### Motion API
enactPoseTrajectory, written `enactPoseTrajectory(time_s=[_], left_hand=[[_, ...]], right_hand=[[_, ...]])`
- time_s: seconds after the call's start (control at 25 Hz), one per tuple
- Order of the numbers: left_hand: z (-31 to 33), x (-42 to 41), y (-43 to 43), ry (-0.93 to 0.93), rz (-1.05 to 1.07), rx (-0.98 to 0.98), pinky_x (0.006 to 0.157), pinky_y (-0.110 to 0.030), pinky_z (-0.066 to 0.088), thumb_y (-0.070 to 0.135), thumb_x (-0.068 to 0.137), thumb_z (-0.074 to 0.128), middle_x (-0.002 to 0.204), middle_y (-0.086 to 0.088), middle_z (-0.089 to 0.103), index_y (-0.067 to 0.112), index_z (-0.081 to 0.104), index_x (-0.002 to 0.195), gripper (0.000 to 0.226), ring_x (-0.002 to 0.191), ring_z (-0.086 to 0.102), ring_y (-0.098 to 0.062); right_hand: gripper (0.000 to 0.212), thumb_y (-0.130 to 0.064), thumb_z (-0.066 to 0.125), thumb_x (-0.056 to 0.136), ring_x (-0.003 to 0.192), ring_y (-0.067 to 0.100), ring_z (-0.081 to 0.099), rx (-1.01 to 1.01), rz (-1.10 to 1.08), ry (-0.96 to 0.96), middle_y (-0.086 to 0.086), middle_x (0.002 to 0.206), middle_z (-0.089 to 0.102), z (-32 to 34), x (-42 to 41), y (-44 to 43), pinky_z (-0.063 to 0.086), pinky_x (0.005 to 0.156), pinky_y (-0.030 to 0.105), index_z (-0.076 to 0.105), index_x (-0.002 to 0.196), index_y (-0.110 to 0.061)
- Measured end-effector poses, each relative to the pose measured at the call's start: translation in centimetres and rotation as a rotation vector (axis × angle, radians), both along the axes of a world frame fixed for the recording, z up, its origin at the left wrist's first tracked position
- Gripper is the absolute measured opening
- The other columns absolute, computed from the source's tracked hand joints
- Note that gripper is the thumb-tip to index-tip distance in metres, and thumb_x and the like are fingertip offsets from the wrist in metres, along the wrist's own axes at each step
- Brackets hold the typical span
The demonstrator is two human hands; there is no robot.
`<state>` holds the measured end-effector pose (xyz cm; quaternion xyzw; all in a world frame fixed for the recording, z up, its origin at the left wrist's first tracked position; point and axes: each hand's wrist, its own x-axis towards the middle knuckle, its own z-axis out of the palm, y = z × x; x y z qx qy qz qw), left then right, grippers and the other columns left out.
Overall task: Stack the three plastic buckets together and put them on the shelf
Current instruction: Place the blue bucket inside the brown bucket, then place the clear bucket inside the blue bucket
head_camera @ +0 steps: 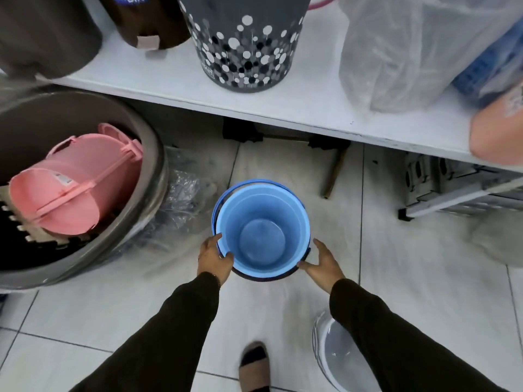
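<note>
Nested blue plastic buckets (261,230) stand upright on the tiled floor in the middle of the head view, with more than one rim visible inside each other and a dark handle around the top. My left hand (214,257) grips the near left rim, thumb over the edge. My right hand (322,261) presses against the near right side, fingers spread on the outer wall. The white shelf (283,108) runs across the view just beyond the buckets.
On the shelf stand a grey dotted bin (243,43), a brown bin (147,18), a dark bin (45,35) and plastic-wrapped goods (396,52). A large grey tub (147,171) holding pink buckets (76,188) sits left. A folded metal ladder (452,188) lies right. A clear container (334,355) stands by my foot.
</note>
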<state>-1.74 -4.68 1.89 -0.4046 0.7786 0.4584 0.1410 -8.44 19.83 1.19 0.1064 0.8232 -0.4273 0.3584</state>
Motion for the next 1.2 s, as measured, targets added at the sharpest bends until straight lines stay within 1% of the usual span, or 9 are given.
enactPoseTrajectory(time_s=[0.08,0.2,0.4,0.56,0.64,0.76,0.84,1.04,1.2], left_hand=[[0.3,1.6,1.4,0.032,-0.076,-0.062,0.100,-0.020,0.033,0.004,0.089,0.060,0.145,-0.012,0.044,0.013,0.051,0.138,0.051,0.106,0.053,-0.018],[0.6,4.0,5.8,0.146,-0.156,-0.117,0.090,-0.018,0.041,0.001,0.086,0.060,0.130,-0.008,0.054,0.016,0.063,0.124,0.041,0.082,0.054,-0.008],[-2.5,9.6,16.3,0.074,-0.200,0.064,0.082,-0.024,0.050,0.010,0.088,0.062,0.122,-0.003,0.065,0.021,0.066,0.114,0.029,0.095,0.065,-0.021],[-9.0,14.8,25.7,-0.216,-0.322,0.244,0.116,-0.031,0.033,0.025,0.092,0.064,0.156,-0.011,0.039,0.011,0.036,0.150,0.066,0.140,0.042,-0.027],[-11.7,15.8,28.6,-0.301,-0.338,0.337,0.114,-0.032,0.030,0.027,0.092,0.065,0.161,-0.012,0.028,0.008,0.016,0.156,0.083,0.144,0.034,-0.027],[-15.4,16.5,30.8,-0.260,-0.262,0.398,0.093,-0.026,0.038,0.012,0.090,0.064,0.148,-0.016,0.047,0.010,0.021,0.152,0.075,0.125,0.050,-0.027],[-16.2,16.9,31.4,-0.181,-0.229,0.343,0.094,-0.026,0.037,0.008,0.088,0.063,0.144,-0.013,0.050,0.017,0.026,0.151,0.073,0.129,0.048,-0.030],[-10.7,16.3,31.2,0.117,-0.298,0.132,0.120,-0.041,0.022,0.027,0.089,0.064,0.162,-0.002,0.015,0.029,0.025,0.150,0.073,0.147,0.021,-0.025],[-1.1,11.5,29.3,0.381,0.070,0.458,0.121,-0.044,0.025,0.029,0.086,0.069,0.161,0.001,0.024,0.034,0.005,0.154,0.094,0.145,0.029,-0.018]], right_hand=[[0.082,-0.023,0.072,0.084,0.143,0.023,0.034,0.082,-0.023,-0.078,0.005,0.159,0.027,-0.2,1.9,2.9,0.030,0.112,0.030,0.026,0.152,-0.020],[0.079,-0.021,0.072,0.086,0.142,0.029,0.034,0.160,-0.126,-0.140,0.011,0.158,0.028,-0.8,5.2,8.9,0.031,0.114,0.034,0.027,0.151,-0.016],[0.077,-0.014,0.069,0.086,0.131,0.038,0.046,0.341,-0.238,-0.222,0.021,0.149,0.038,-2.6,13.4,19.2,0.040,0.105,0.039,0.027,0.150,-0.007],[0.091,-0.035,0.065,0.089,0.140,0.034,0.038,0.542,-0.081,-0.375,0.019,0.154,0.035,-7.5,20.5,25.8,0.032,0.115,0.040,0.011,0.151,0.002],[0.084,-0.028,0.064,0.091,0.136,0.034,0.044,0.403,-0.146,-0.396,0.020,0.152,0.039,-10.3,22.6,26.7,0.036,0.109,0.035,0.012,0.151,0.000],[0.062,-0.014,0.064,0.091,0.105,0.036,0.060,0.050,-0.519,-0.390,0.023,0.133,0.054,-13.6,23.1,26.8,0.048,0.086,0.040,0.028,0.140,-0.009],[0.043,-0.014,0.064,0.090,0.093,0.038,0.066,0.007,-0.747,-0.300,0.021,0.116,0.060,-14.0,23.1,26.7,0.058,0.078,0.044,0.038,0.125,-0.015],[0.010,-0.032,0.052,0.097,0.073,0.026,0.069,0.057,-0.776,0.277,0.005,0.084,0.068,-6.9,21.2,25.6,0.062,0.057,0.036,0.045,0.103,-0.030],[0.008,-0.036,0.051,0.097,0.066,0.016,0.068,-0.098,-0.702,0.498,-0.002,0.081,0.067,2.9,14.3,21.8,0.055,0.046,0.023,0.048,0.105,-0.036]])
